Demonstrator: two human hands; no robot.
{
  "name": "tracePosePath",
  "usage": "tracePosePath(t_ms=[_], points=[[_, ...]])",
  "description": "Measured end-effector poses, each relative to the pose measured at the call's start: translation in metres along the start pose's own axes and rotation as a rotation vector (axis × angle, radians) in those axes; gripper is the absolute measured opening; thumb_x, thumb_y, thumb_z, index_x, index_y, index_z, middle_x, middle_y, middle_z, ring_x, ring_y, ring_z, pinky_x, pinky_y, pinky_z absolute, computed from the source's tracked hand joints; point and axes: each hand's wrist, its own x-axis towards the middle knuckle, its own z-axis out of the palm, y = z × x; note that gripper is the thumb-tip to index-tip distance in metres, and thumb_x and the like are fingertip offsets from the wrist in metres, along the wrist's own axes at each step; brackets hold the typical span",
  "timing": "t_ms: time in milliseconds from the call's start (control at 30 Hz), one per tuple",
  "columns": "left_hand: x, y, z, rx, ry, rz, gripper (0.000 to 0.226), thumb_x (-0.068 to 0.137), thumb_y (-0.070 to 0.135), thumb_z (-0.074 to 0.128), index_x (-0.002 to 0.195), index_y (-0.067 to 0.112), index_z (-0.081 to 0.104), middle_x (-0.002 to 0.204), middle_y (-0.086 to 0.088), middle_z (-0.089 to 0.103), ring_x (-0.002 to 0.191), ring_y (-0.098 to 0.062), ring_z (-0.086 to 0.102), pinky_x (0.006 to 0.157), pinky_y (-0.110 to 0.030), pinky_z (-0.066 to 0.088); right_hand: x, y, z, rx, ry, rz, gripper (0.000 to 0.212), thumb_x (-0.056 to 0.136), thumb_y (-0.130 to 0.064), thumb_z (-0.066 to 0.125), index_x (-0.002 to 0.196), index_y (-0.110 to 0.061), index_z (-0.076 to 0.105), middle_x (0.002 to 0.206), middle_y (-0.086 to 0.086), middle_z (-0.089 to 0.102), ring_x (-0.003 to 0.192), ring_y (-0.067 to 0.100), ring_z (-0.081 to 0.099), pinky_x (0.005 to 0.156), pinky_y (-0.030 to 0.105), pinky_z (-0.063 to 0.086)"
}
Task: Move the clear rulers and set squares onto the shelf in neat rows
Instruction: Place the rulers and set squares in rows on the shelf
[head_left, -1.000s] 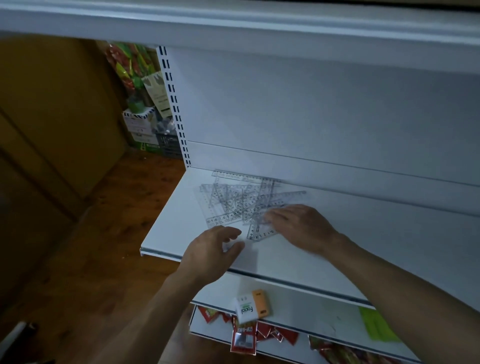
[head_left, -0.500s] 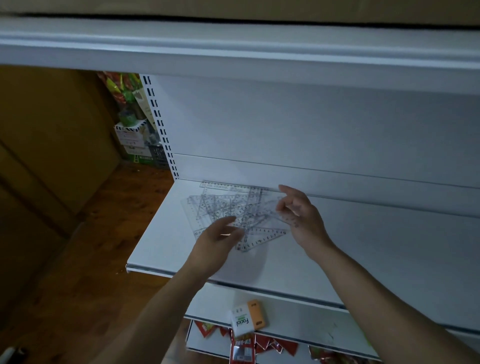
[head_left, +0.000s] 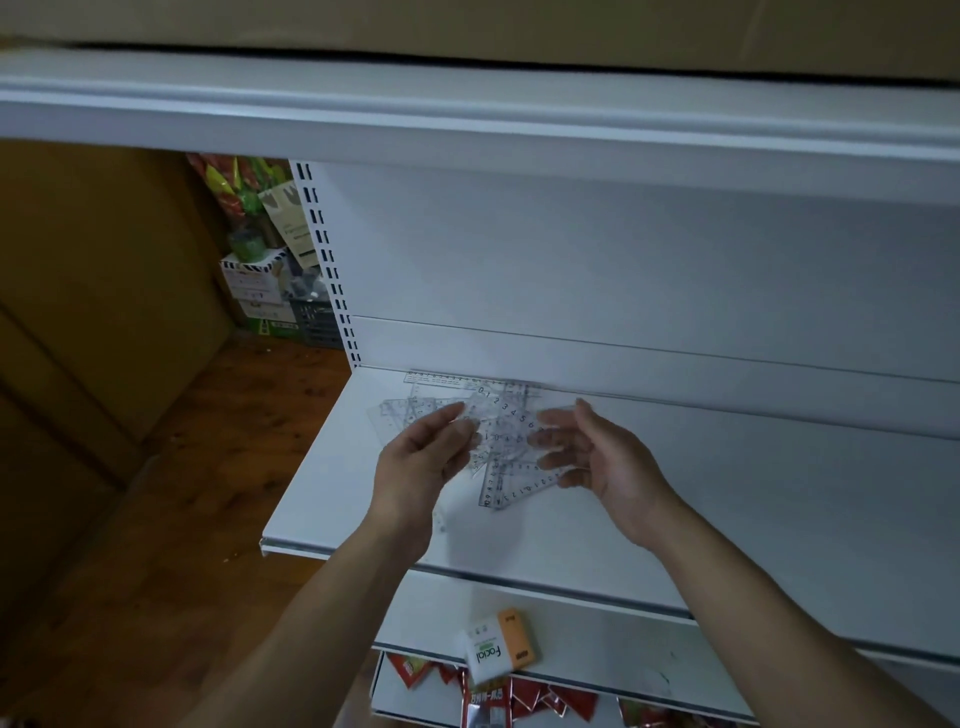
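STEP: sorting jumbled bunch of clear rulers and set squares (head_left: 506, 441), held over shelf (head_left: 358, 499) | L hand (head_left: 418, 460) pinches left edge, R hand (head_left: 605, 460) fingers curled under right side | NEXT: prob. square up, lay in row | AROUND: loose rulers (head_left: 410, 408) back-left crowd spot; eraser box (head_left: 498, 647) on lower shelf

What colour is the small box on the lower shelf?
The box is white and orange; head view.

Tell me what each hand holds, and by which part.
Both hold one loose bunch of rulers and set squares above the shelf: left hand pinches its left edge, right hand grips its right edge.
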Motion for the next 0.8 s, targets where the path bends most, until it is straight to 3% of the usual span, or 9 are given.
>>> tracePosePath(t_ms=[67, 167, 233, 367, 667, 800], points=[[-0.001, 0.002, -0.005, 0.032, 0.018, 0.045, 0.02, 0.088, 0.01, 0.065, 0.105, 0.019, 0.068, 0.093, 0.001, 0.075, 0.09, -0.016, 0.07, 0.084, -0.024, 0.053, -0.002, 0.003, 0.005, -0.106, -0.013, 0.009, 0.038, 0.083, -0.042, 0.055, 0.102, -0.012, 0.069, 0.094, 0.006, 0.074, 0.071, 0.015, 0.066, 0.057, 0.023, 0.047], [-0.003, 0.002, -0.011, 0.109, 0.014, 0.087, 0.018, 0.086, 0.01, 0.067, 0.102, 0.019, 0.069, 0.09, 0.002, 0.075, 0.087, -0.015, 0.071, 0.079, -0.022, 0.055, -0.005, 0.005, 0.015, -0.231, 0.012, -0.045, 0.015, 0.089, -0.022, 0.062, 0.091, -0.01, 0.071, 0.086, 0.006, 0.074, 0.066, 0.013, 0.063, 0.056, 0.023, 0.045], [-0.004, 0.002, -0.014, 0.164, 0.008, 0.111, 0.017, 0.085, 0.009, 0.068, 0.102, 0.014, 0.07, 0.088, 0.001, 0.075, 0.084, -0.014, 0.071, 0.073, -0.019, 0.055, -0.005, 0.006, 0.02, -0.299, 0.069, -0.082, 0.011, 0.09, -0.017, 0.063, 0.085, -0.013, 0.072, 0.08, 0.004, 0.074, 0.061, 0.011, 0.06, 0.053, 0.021, 0.042], [-0.006, 0.001, -0.017, 0.271, 0.009, 0.175, 0.013, 0.083, 0.005, 0.07, 0.094, 0.012, 0.072, 0.081, -0.003, 0.074, 0.076, -0.014, 0.07, 0.065, -0.017, 0.054, -0.008, 0.009, 0.027, -0.422, 0.198, -0.127, 0.01, 0.088, -0.022, 0.065, 0.081, -0.023, 0.072, 0.075, -0.004, 0.074, 0.049, 0.006, 0.051, 0.052, 0.017, 0.044], [-0.008, -0.022, 0.013, 0.323, -0.147, 0.118, 0.011, 0.083, 0.006, 0.071, 0.093, 0.011, 0.07, 0.082, -0.006, 0.073, 0.075, -0.012, 0.068, 0.068, -0.019, 0.054, -0.051, 0.015, 0.002, -0.532, 0.437, -0.133, 0.013, 0.089, -0.03, 0.063, 0.079, -0.031, 0.071, 0.075, -0.017, 0.072, 0.049, 0.003, 0.054, 0.054, 0.013, 0.045], [-0.02, -0.035, 0.047, 0.313, -0.24, 0.114, 0.011, 0.083, 0.003, 0.069, 0.093, 0.009, 0.068, 0.08, -0.005, 0.073, 0.073, -0.01, 0.068, 0.063, -0.015, 0.052, -0.081, 0.01, -0.028, -0.478, 0.51, -0.12, 0.012, 0.089, -0.027, 0.064, 0.08, -0.027, 0.072, 0.074, -0.011, 0.073, 0.05, 0.005, 0.054, 0.054, 0.015, 0.045]])
